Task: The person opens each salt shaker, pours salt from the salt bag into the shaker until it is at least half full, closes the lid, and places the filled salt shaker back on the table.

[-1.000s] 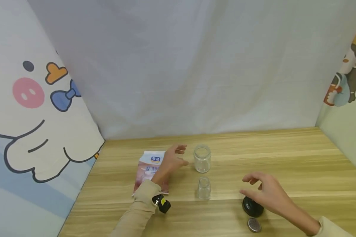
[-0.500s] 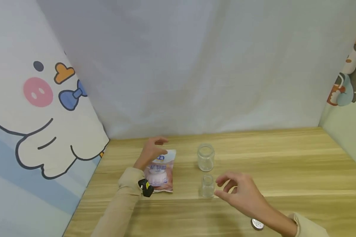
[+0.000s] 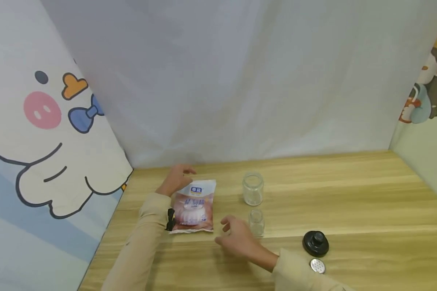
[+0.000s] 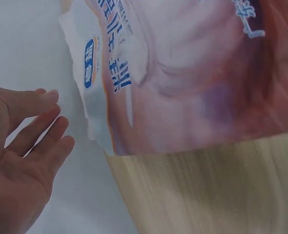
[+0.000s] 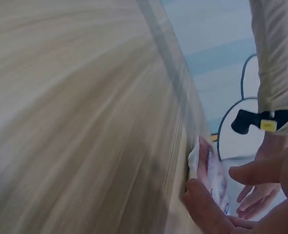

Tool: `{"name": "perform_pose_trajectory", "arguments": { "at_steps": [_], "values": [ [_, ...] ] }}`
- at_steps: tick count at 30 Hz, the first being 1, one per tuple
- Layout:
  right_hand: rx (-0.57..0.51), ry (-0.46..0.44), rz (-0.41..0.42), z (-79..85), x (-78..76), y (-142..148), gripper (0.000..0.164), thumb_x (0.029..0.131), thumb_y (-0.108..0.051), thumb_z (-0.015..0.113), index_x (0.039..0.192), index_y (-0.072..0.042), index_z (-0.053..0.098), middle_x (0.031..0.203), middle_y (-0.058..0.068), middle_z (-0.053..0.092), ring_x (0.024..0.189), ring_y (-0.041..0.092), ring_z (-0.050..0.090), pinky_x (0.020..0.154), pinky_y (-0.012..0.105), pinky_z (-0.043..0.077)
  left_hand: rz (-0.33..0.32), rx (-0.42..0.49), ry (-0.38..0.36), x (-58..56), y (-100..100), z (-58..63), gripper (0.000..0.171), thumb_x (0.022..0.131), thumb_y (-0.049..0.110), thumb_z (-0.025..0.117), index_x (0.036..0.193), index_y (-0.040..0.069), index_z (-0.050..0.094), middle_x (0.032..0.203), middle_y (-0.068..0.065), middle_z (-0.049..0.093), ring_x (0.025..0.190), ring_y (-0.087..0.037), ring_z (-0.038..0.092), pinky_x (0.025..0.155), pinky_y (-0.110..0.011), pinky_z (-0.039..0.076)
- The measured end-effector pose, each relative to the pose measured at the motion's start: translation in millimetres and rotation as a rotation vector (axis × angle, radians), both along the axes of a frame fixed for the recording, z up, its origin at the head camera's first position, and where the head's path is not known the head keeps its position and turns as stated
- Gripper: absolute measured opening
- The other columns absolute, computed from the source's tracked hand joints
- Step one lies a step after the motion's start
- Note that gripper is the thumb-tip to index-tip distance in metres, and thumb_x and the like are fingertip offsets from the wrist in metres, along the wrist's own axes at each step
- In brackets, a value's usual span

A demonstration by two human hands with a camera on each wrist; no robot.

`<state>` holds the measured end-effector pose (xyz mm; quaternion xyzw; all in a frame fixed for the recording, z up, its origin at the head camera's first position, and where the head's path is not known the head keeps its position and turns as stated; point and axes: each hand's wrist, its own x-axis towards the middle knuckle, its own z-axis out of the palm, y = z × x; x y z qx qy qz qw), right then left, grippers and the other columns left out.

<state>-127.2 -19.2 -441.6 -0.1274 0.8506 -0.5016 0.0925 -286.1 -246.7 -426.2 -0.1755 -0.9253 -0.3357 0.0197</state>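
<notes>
A pink and white bag of salt (image 3: 194, 210) lies face up on the wooden table, left of the middle. My left hand (image 3: 176, 178) is at its upper left corner, fingers loosely bent and spread. In the left wrist view the fingertips (image 4: 61, 124) stand just off the bag's white top edge, with nothing between them. Right of the bag, low over the table, my right hand (image 3: 237, 239) has thumb and fingers apart and holds nothing. Behind its knuckles stands a small clear glass jar (image 3: 256, 223), without a lid.
A larger lidless glass jar (image 3: 253, 190) stands behind the small one. Toward the front right lie a round black lid (image 3: 315, 244) with a raised knob and a silver shaker cap (image 3: 317, 265) with holes. A grey curtain (image 3: 255, 81) hangs along the table's (image 3: 368, 202) back edge.
My left hand has moved left, from beyond the bag to its upper left corner. My right hand has swept left from above the black lid, past the small jar, toward the bag.
</notes>
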Motion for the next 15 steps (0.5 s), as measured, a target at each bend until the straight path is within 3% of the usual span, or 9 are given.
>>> {"name": "perform_pose_trajectory", "arguments": {
  "at_steps": [6, 11, 15],
  "values": [
    [-0.114, -0.061, -0.112, -21.1, -21.0, -29.1, 0.044, 0.078, -0.004, 0.071, 0.110, 0.017, 0.050, 0.071, 0.008, 0.056, 0.051, 0.015, 0.058, 0.047, 0.026, 0.052, -0.016, 0.005, -0.055, -6.6, -1.1, -10.5, 0.022, 0.080, -0.007, 0.061, 0.101, -0.013, 0.065, 0.098, -0.026, 0.066, 0.093, -0.038, 0.062, 0.085, -0.046, 0.052],
    [-0.255, -0.125, -0.204, -36.2, -30.3, -50.4, 0.025, 0.078, -0.001, 0.070, 0.091, 0.013, 0.055, 0.064, 0.009, 0.056, 0.041, 0.019, 0.058, 0.038, 0.029, 0.052, -0.030, -0.022, -0.064, -13.6, -2.9, -21.4, 0.018, 0.079, -0.009, 0.062, 0.096, -0.013, 0.065, 0.092, -0.025, 0.066, 0.089, -0.037, 0.063, 0.082, -0.044, 0.054],
    [-0.267, -0.098, -0.267, -40.6, -31.8, -60.2, 0.017, 0.074, 0.002, 0.071, 0.079, 0.010, 0.058, 0.060, 0.011, 0.057, 0.037, 0.020, 0.057, 0.034, 0.029, 0.050, -0.046, -0.074, -0.074, -16.8, -3.0, -22.8, 0.012, 0.078, -0.009, 0.064, 0.089, -0.011, 0.065, 0.085, -0.021, 0.066, 0.083, -0.033, 0.063, 0.077, -0.042, 0.055]
  ]
}}
